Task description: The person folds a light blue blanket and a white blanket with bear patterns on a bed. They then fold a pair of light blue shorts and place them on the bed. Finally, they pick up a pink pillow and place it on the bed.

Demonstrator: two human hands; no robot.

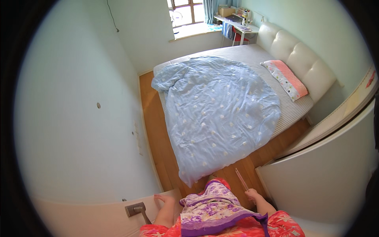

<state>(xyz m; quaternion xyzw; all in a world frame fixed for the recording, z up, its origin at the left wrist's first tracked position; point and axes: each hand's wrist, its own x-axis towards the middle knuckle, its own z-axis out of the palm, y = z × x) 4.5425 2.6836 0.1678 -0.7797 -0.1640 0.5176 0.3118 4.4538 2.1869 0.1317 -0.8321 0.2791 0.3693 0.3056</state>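
Observation:
My left hand [160, 198] rests against the face of a pale door [106, 213], near its free edge. Its fingers look stretched out, with nothing held in them. Beside that hand, a dark metal door handle [136, 209] sticks out of the door. My right hand [252, 194] is closed round one end of a slim, straight, pinkish stick-like thing [241, 179], which points forward over the wooden floor. What kind of thing it is, I cannot tell. A purple-trimmed floral apron [215, 203] covers my front, over red patterned sleeves.
Ahead stands a bed [292, 118] with a rumpled blue quilt [221, 106], a pink and white pillow [288, 79] and a padded headboard [296, 49]. A white cabinet [316, 177] is at right. Wooden floor [154, 126] runs along the left wall. A desk [248, 28] stands near the window [187, 15].

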